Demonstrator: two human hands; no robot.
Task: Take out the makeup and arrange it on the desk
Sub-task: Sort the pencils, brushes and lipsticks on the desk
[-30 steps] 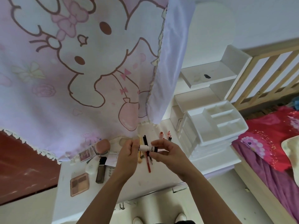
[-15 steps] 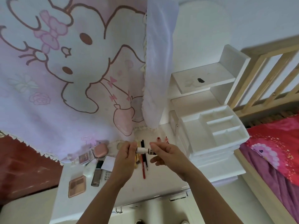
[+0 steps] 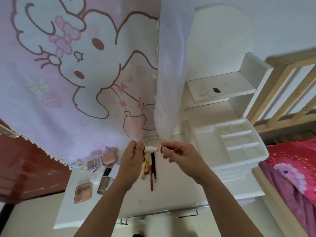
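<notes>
- The white tube (image 3: pixel 150 149) is in the air above the surface (image 3: pixel 179 194), held level between your two hands; it is short and white-bodied, with dark lettering near its left end and a narrower neck at its right end
- Your left grip (image 3: pixel 132 159) pinches the tube's left end between thumb and fingertips; your right grip (image 3: pixel 181 155) pinches a small dark cap (image 3: pixel 165 149) just beside the neck
- Below your hands a black pencil (image 3: pixel 153 165), a red pencil (image 3: pixel 151 179) and a yellow-handled brush (image 3: pixel 145 167) lie side by side on the surface; further left lie a tan eyeshadow palette (image 3: pixel 83 192), a slim bottle (image 3: pixel 104 183) and a pink compact (image 3: pixel 109 157)
- A white organiser (image 3: pixel 239 142) stands at the right of the surface, near your right grip
- Hard to make out: the lettering is too small to read; your left fingers cover the tube's end, so its full length is hidden; your right fingers cover most of the cap; whether cap and neck touch cannot be told
- The hem of the pink curtain (image 3: pixel 77 74) hangs over the back of the surface and covers part of the things there; your left wrist crosses over the brush's upper end; both forearms are cut off by the bottom edge
</notes>
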